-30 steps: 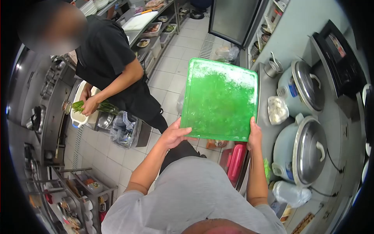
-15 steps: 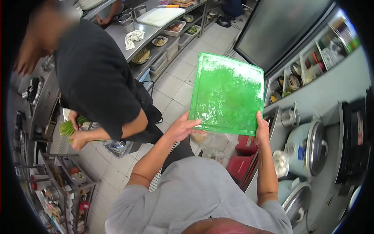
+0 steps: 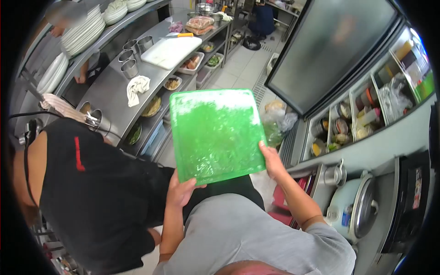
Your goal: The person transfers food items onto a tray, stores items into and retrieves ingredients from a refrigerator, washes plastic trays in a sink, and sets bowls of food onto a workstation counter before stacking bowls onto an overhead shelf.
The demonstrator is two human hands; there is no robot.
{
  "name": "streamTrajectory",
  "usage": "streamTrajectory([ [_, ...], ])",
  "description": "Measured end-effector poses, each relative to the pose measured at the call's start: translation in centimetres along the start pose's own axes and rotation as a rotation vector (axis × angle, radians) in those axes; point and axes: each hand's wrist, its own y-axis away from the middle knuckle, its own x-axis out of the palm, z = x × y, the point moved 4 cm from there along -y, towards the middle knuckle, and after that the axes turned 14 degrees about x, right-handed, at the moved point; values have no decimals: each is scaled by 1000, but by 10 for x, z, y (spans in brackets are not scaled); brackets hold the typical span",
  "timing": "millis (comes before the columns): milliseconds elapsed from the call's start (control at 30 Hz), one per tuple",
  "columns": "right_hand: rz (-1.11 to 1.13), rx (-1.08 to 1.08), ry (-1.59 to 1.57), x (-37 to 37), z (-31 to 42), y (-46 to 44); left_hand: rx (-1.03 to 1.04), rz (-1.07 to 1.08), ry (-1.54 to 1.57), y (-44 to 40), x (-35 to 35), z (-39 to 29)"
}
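Note:
A flat green tray (image 3: 217, 135), roughly square with a raised rim, is held out in front of my body. Its surface looks wet and catches bright glare along the far edge. My left hand (image 3: 180, 190) grips the near left corner, thumb on top. On the right side, my right hand (image 3: 271, 160) is closed round the edge with the thumb over the rim. The fingers beneath the tray are hidden.
A co-worker in black (image 3: 105, 197) stands close on my left. Beyond is a steel counter (image 3: 107, 87) with a white cutting board (image 3: 172, 52) and a knife (image 3: 178, 35). On the right are an open fridge door (image 3: 330, 50), its stocked shelves and a rice cooker (image 3: 350, 206).
The tray and both hands have shifted left and slightly lower in view. My view has turned toward the counter and fridge. The co-worker now stands nearer, and the green stalks are out of sight.

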Motion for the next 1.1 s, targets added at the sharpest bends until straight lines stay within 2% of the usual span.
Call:
streamTrajectory([
  [67, 191, 204, 55, 11, 21, -25, 48, -60, -18, -16, -5, -7],
  [167, 226, 155, 56, 27, 68, -88, 79, -124, 37, -57, -25, 7],
  [233, 319, 176, 148, 16, 89, -176, 100, -132, 41, -90, -40, 17],
  [333, 278, 135, 226, 21, 185, -288, 110, -162, 0, -167, -54, 34],
  [433, 273, 125, 220, 22, 263, -413, 36, -129, 4, -267, -49, 63],
  [500, 160, 87, 364, 25, 315, -476, -48, -159, 19, -352, -42, 73],
  [600, 150, 129, 195, 1, 361, -582, -107, -78, -58, -454, -26, 87],
  [700, 9, 292, 154, -25, 423, -606, -109, 0, -64, -527, -3, 90],
  [800, 30, 130, 229, -54, 457, -660, -148, 20, -49, -586, 11, 98],
  [867, 128, 128, 178, -69, 476, -690, -149, 49, -39, -626, 12, 104],
  [933, 106, 82, 177, -93, 500, -692, -161, 97, -51, -670, 19, 110],
  [1000, -116, 124, 216, -136, 500, -717, -202, 135, -111, -711, 3, 112],
  [1033, -143, 121, 423, -175, 494, -752, -259, 177, -78, -735, -2, 114],
  [1100, -861, 219, 1436, -217, 489, -728, -317, 294, 3, -784, -26, 122],
])
